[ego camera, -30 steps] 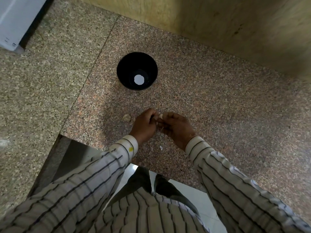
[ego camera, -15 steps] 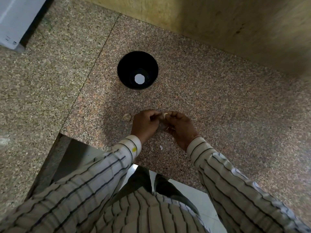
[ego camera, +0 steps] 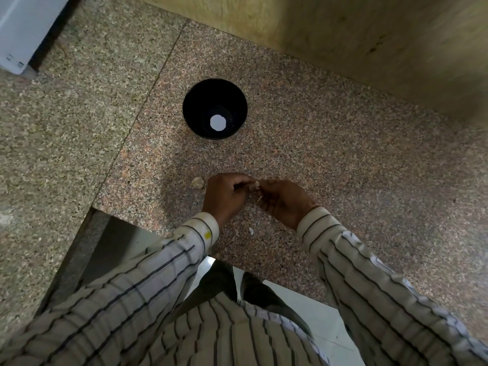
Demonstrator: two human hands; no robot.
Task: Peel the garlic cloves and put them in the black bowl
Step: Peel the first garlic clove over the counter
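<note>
the peeling step is in hand: the left hand (ego camera: 224, 199) and right hand (ego camera: 285, 202) are meeting just above the counter (ego camera: 343, 167), each grip curling in and pinching the same garlic clove (ego camera: 254, 186) at the fingertips. next, the bared clove is likely needing a carry forward to the black bowl (ego camera: 200, 101), which is standing well apart. the bowl is showing no cloves, only a pale round spot (ego camera: 218, 122) at its bottom - what it is cannot be told. another garlic piece (ego camera: 198, 182) is lying just beside the left hand.

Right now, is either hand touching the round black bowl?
No, the left hand and right hand both pinch a small pale garlic clove, well apart from the round black bowl.
</note>
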